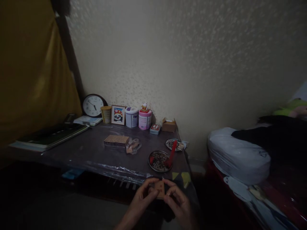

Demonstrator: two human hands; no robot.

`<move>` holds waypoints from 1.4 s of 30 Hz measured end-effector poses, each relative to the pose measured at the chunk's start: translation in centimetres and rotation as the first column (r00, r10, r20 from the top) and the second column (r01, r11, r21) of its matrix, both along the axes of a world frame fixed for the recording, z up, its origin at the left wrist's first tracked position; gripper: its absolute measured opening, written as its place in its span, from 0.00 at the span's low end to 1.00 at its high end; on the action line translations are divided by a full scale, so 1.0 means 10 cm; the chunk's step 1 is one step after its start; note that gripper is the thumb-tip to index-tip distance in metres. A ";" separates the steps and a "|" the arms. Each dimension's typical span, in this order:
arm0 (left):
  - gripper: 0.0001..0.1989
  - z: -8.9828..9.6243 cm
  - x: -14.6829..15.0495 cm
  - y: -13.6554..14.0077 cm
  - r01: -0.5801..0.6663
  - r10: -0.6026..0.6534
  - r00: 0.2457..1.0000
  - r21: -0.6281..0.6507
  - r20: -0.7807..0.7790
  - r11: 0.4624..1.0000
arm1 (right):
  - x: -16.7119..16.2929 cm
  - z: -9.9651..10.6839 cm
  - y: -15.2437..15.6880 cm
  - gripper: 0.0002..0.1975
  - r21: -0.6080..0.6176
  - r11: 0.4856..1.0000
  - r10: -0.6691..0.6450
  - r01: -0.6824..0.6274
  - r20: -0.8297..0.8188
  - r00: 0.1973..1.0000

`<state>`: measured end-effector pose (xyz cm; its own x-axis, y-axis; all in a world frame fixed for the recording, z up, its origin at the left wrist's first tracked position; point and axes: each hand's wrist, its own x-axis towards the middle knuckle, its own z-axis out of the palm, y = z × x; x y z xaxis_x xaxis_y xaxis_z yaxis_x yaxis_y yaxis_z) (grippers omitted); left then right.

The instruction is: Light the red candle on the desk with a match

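A small tan cardboard matchbox (159, 189) is held up between both hands, just in front of the table's near edge. My left hand (145, 195) pinches its left side, with the thumb across the face. Fingers and thumb of my right hand (177, 199) close on its right edge. Just beyond the hands, a round metal plate (153, 167) carries dark and pale bits and a red spoon-like tool (173, 152) that leans over its rim. Behind it, a second plate (168, 139) bears similar bits and pale matchsticks (180, 146).
On the plastic-covered table (96, 147) are a tan striped stack (116, 140), a crumpled plastic bag (133, 146), and yellow scraps (185, 179). Along the wall stand a clock (93, 105), a picture frame (118, 115), tubs (131, 117) and an open carton (169, 125). White bundles (237, 153) lie right.
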<state>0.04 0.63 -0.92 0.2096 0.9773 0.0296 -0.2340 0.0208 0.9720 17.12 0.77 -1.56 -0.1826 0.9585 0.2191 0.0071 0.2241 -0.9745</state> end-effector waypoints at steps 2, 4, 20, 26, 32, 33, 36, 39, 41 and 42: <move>0.21 -0.06 -0.01 0.02 0.008 -0.007 1.000 0.053 -0.020 0.999 | 0.00 0.01 0.00 0.14 -0.012 1.000 -0.007 0.007 -0.019 1.000; 0.21 -0.11 -0.01 0.03 0.013 -0.010 1.000 0.110 -0.029 0.994 | 0.00 0.02 0.01 0.15 -0.029 1.000 -0.012 0.011 -0.030 0.999; 0.21 -0.13 0.00 0.05 0.044 -0.048 0.998 0.134 0.027 0.990 | 0.04 0.05 0.02 0.16 -0.047 0.999 0.016 -0.017 -0.020 1.000; 0.23 -0.09 0.00 0.02 0.027 -0.022 0.999 0.169 -0.031 0.985 | 0.03 0.07 0.02 0.17 -0.064 0.998 0.002 -0.002 -0.005 1.000; 0.23 -0.15 0.01 0.02 0.026 -0.008 0.997 0.241 -0.072 0.970 | 0.02 0.08 0.00 0.17 -0.068 0.998 -0.001 0.000 -0.012 1.000; 0.23 -0.15 0.01 0.02 0.024 -0.006 0.997 0.245 -0.075 0.969 | 0.02 0.08 0.00 0.17 -0.070 0.998 -0.002 0.002 -0.010 1.000; 0.23 -0.14 0.01 0.02 0.032 -0.011 0.996 0.247 -0.086 0.969 | 0.02 0.07 -0.01 0.16 -0.071 0.997 -0.004 0.004 0.006 1.000; 0.22 -0.14 0.01 0.02 0.031 -0.006 0.995 0.248 -0.098 0.968 | 0.03 0.05 0.00 0.15 -0.058 0.998 0.006 -0.006 -0.005 1.000; 0.21 -0.14 0.01 0.02 0.022 0.002 0.995 0.248 -0.096 0.969 | 0.03 0.03 0.01 0.15 -0.056 0.998 0.007 -0.008 -0.023 1.000; 0.21 -0.15 0.01 0.03 0.021 0.004 0.995 0.248 -0.097 0.969 | 0.03 0.02 0.02 0.16 -0.059 0.998 0.005 -0.007 -0.029 1.000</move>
<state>0.14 0.91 -2.39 0.2315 0.9400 0.2506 -0.1402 -0.2226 0.9648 17.39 0.92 -1.32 -0.1825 0.9689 0.1671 -0.0228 0.1657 -0.9859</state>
